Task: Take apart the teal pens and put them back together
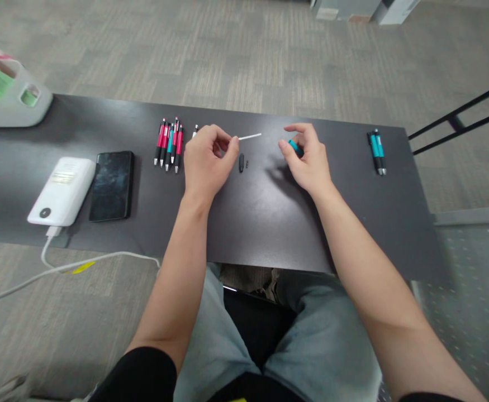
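Observation:
Between thumb and fingertips, my left hand (209,159) pinches a thin white pen refill (250,136) that points to the right. My right hand (308,156) is curled around a teal pen barrel (295,148), with its index finger stretched out; the fingers hide most of the barrel. On the table between my hands lie a black pen grip (241,163) and a tiny dark part (247,164), perhaps a spring. Left of my left hand is a group of red and teal pens (169,146). A whitish pen tip (195,130) shows just behind that hand.
Two teal pens (377,152) lie near the table's right end. To the left are a black phone (112,186) and a white power bank (62,191) with a white cable (101,257). A white basket (38,106) stands at the far left of the dark table (265,234).

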